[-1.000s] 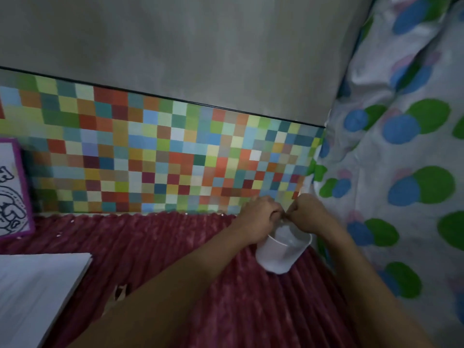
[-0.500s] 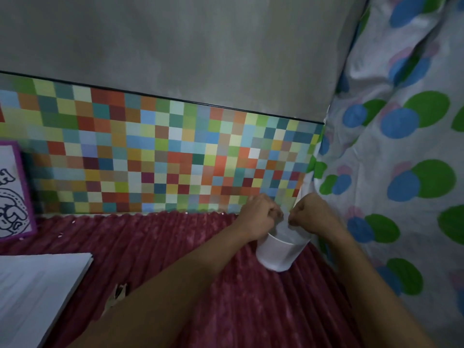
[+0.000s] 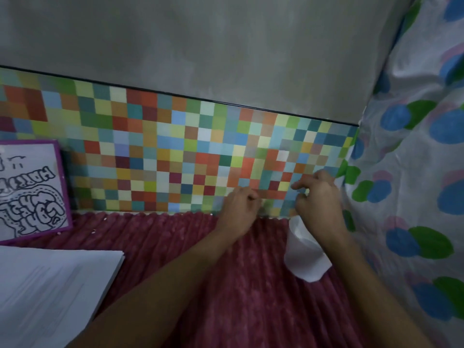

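A white plastic cup [image 3: 302, 254] stands on the ribbed maroon cloth [image 3: 226, 285] close to the right-hand curtain. My right hand [image 3: 319, 199] hovers just above and behind the cup, its fingers loosely bent and spread, with nothing visible in them; its wrist hides part of the cup's rim. My left hand [image 3: 241, 209] is to the left of the cup, near the foot of the wall, with fingers curled in and thumb against the forefinger. Nothing shows in that hand. What is inside the cup is hidden.
A wall of small coloured tiles [image 3: 175, 159] runs along the back. A spotted curtain [image 3: 414, 197] hangs at the right. A purple-framed whiteboard with drawn letters [image 3: 30, 189] leans at the left. A white sheet or board [image 3: 50, 285] lies at the lower left.
Both hands have lifted off the cup's rim and moved apart; they were together over the cup's mouth before. The view has shifted right, and the cup now sits under my right wrist.
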`<action>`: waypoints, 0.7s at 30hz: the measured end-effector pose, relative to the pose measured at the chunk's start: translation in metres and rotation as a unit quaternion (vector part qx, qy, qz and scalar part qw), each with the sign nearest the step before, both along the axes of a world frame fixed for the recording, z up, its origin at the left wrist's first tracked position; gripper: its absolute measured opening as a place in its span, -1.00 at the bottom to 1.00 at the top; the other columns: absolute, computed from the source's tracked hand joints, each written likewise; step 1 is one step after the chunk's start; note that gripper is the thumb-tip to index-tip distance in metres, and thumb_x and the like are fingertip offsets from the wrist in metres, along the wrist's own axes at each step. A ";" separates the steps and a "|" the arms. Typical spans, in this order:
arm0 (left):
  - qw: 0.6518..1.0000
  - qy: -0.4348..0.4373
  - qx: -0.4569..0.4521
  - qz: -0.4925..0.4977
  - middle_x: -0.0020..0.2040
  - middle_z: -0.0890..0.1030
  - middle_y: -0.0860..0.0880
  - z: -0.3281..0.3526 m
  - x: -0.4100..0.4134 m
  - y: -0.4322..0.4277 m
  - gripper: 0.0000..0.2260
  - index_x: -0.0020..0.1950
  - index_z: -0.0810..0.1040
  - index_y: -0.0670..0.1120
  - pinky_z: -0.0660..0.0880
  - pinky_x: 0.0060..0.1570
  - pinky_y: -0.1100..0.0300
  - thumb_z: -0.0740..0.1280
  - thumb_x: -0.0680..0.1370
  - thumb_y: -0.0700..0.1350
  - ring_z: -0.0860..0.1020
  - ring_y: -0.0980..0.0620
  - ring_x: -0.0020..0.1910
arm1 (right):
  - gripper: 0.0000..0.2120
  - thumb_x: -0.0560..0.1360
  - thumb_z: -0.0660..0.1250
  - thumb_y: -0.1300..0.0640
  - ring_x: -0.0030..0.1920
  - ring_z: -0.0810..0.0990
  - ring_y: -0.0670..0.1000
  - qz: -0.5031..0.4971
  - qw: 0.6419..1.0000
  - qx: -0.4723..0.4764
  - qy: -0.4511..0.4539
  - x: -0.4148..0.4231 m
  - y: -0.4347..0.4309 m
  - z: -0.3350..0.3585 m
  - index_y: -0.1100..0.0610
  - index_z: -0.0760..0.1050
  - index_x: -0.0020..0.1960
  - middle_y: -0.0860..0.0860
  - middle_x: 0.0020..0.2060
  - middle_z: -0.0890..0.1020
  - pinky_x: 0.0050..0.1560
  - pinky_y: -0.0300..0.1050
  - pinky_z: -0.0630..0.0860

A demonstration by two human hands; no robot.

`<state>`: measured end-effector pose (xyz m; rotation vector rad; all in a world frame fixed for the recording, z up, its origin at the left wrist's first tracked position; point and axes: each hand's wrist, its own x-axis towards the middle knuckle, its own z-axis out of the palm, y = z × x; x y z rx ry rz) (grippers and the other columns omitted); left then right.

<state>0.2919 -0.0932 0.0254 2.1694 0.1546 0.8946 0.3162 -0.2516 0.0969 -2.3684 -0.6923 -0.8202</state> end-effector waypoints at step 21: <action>0.980 0.143 -0.027 0.133 -0.18 0.68 -0.09 -0.059 0.004 0.093 -0.86 -0.17 0.67 -0.19 0.54 -0.09 0.16 0.31 0.49 -0.25 0.62 -0.01 -0.17 | -0.85 0.49 0.35 0.30 -0.10 0.68 0.06 -0.017 0.961 0.072 0.268 0.053 0.108 -0.120 0.22 0.69 -0.04 0.12 -0.06 0.72 0.04 -0.15 0.56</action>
